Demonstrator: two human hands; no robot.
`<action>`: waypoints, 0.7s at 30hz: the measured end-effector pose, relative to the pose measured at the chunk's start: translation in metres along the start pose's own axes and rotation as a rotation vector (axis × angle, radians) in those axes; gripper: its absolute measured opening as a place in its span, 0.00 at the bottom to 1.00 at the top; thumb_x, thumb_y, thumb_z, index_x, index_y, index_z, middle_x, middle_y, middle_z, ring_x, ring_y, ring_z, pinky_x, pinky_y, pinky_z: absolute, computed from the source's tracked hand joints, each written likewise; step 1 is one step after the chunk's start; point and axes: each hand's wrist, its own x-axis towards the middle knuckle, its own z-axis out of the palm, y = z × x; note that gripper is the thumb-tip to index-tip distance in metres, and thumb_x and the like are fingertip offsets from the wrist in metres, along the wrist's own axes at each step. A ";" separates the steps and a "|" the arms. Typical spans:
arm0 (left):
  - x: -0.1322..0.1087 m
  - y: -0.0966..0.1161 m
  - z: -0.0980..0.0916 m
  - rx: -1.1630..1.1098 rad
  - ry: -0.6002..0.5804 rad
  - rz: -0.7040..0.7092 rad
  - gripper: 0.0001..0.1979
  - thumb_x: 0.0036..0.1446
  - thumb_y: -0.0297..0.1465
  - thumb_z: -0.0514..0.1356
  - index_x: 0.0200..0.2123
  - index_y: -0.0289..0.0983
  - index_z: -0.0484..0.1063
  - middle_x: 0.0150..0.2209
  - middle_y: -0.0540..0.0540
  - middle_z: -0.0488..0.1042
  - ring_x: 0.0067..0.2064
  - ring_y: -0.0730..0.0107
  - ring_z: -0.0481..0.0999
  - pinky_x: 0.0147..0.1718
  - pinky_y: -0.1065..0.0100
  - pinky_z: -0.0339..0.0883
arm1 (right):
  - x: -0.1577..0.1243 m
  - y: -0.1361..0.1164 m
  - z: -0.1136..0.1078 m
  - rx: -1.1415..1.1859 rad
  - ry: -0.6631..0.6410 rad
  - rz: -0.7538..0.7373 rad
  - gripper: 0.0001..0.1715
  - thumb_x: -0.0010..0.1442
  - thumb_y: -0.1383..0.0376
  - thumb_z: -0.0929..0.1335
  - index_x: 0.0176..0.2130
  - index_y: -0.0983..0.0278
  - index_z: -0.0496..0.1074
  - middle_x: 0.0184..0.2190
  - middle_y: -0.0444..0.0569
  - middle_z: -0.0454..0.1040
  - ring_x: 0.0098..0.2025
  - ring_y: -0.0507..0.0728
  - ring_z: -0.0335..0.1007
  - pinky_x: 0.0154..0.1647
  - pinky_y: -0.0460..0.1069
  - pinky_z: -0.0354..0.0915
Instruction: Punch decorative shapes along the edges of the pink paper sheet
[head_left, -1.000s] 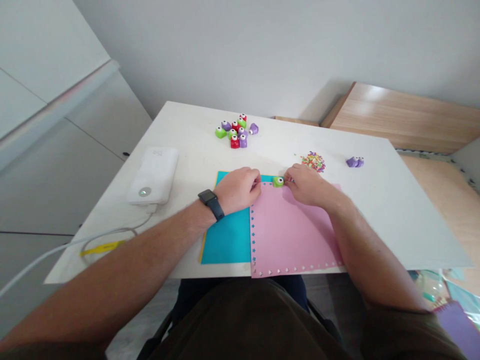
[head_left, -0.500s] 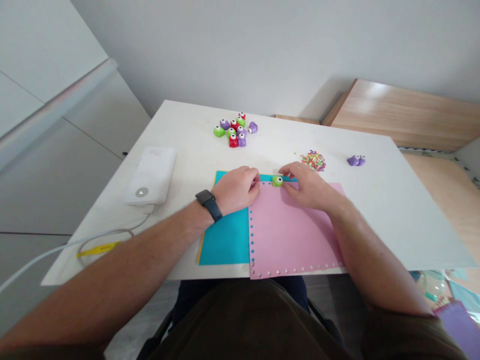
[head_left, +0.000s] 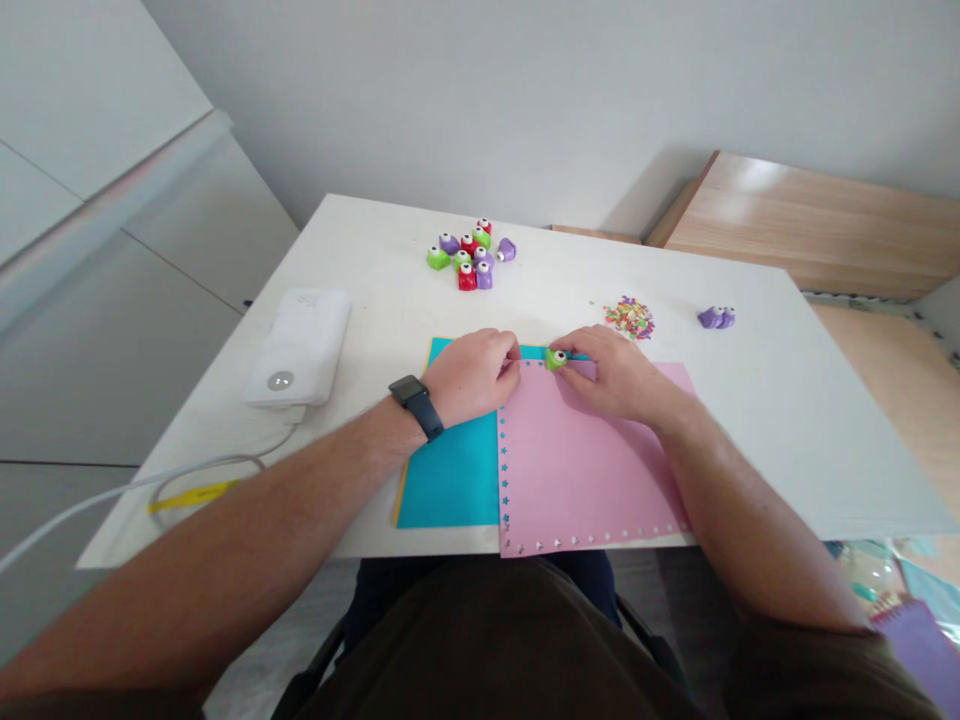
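Note:
A pink paper sheet point(head_left: 585, 470) with small star holes along its left and bottom edges lies over a teal sheet point(head_left: 450, 470) on the white table point(head_left: 787, 420). My left hand point(head_left: 472, 375) is curled, its fingertips pressing the pink sheet's top left corner. A small green paper punch point(head_left: 556, 358) sits on the sheet's top edge. My right hand point(head_left: 611, 372) lies beside the punch on its right, fingers closed against it.
Several small green, purple and red punches point(head_left: 470, 258) cluster at the table's far side. A pile of coloured paper bits point(head_left: 628, 317) and a purple punch point(head_left: 716, 317) lie at the right. A white device point(head_left: 300, 345) with a cable sits at the left.
My right hand has crept slightly left along the pink sheet's top edge, closer onto the green punch. My left hand stays put.

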 end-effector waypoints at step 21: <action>0.000 0.001 -0.002 -0.002 -0.001 -0.001 0.07 0.63 0.29 0.57 0.39 0.37 0.76 0.38 0.43 0.79 0.41 0.59 0.78 0.42 0.60 0.71 | -0.001 0.000 -0.001 -0.012 -0.039 0.014 0.15 0.67 0.65 0.69 0.53 0.59 0.78 0.49 0.53 0.83 0.51 0.63 0.77 0.57 0.59 0.68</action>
